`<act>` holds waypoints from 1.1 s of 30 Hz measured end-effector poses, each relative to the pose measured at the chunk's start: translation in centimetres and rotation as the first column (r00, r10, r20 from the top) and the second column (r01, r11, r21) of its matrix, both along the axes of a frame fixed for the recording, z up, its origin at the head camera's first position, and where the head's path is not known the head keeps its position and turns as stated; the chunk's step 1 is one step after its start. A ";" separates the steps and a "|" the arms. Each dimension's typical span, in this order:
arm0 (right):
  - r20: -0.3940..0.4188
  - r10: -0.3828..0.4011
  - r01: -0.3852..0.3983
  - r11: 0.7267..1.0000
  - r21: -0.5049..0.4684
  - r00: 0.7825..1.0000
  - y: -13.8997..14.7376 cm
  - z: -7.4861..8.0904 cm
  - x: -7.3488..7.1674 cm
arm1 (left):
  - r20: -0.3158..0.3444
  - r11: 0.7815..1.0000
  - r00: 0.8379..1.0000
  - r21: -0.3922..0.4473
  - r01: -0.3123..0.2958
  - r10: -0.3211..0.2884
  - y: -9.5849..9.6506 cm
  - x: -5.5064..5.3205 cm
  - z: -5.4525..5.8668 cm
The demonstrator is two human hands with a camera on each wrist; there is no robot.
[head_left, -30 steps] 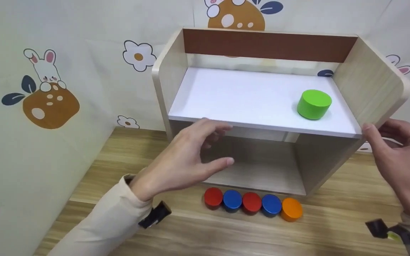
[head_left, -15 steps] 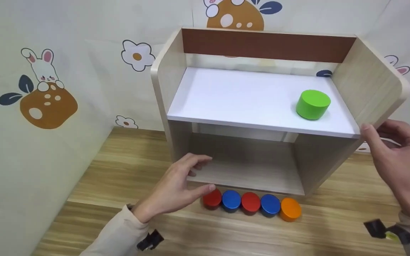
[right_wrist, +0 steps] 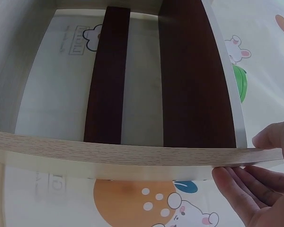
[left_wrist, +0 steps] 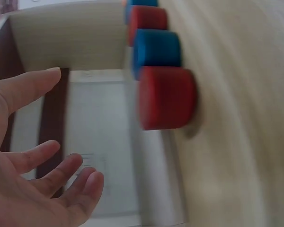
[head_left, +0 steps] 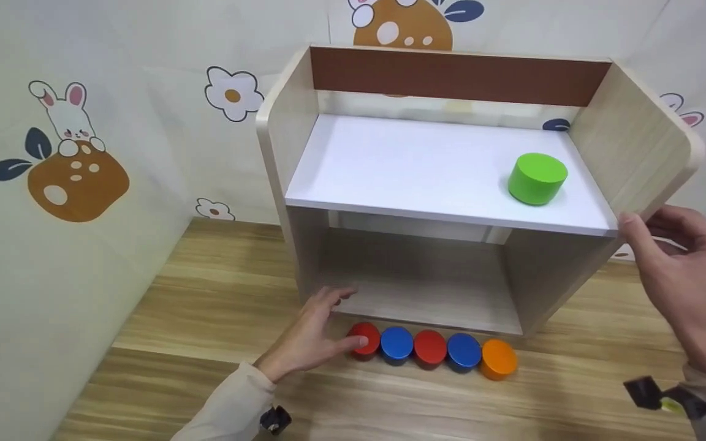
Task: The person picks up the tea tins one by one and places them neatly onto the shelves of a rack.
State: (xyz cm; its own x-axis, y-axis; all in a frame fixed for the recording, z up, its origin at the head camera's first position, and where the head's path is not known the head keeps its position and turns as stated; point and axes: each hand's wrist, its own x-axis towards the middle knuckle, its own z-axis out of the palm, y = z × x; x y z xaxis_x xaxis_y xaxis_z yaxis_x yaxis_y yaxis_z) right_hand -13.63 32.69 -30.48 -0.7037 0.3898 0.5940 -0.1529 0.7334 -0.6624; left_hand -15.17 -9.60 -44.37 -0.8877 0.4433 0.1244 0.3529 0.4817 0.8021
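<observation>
Left hand (head_left: pixel 307 340) spread, just beside but apart from the red cylinder (left_wrist: pixel 168 98) at the left end of a five-cylinder row (head_left: pixel 431 348) on the wood-grain surface (head_left: pixel 206 294), before the shelf unit (head_left: pixel 420 275). Right hand (head_left: pixel 696 275) pinches the unit's right side panel (head_left: pixel 638 138) between thumb and fingers. Green cylinder (head_left: pixel 537 179) upright on the white upper shelf (head_left: pixel 408 162), near that panel.

Lower centre of the head view, the leftmost red cylinder (left_wrist: pixel 168 98) stands flat face up, left hand (head_left: pixel 310 338) close by! Upper right, the pale shelf unit (head_left: pixel 635 141) stands upright, its right side pinched by the right hand (head_left: pixel 690 275).
</observation>
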 end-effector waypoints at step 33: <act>-0.010 -0.013 0.013 1.000 -0.010 1.000 -0.1 -0.1 -0.1 | 0.104 0.999 0.994 0.029 0.018 -0.021 1.9 -0.9 -5.1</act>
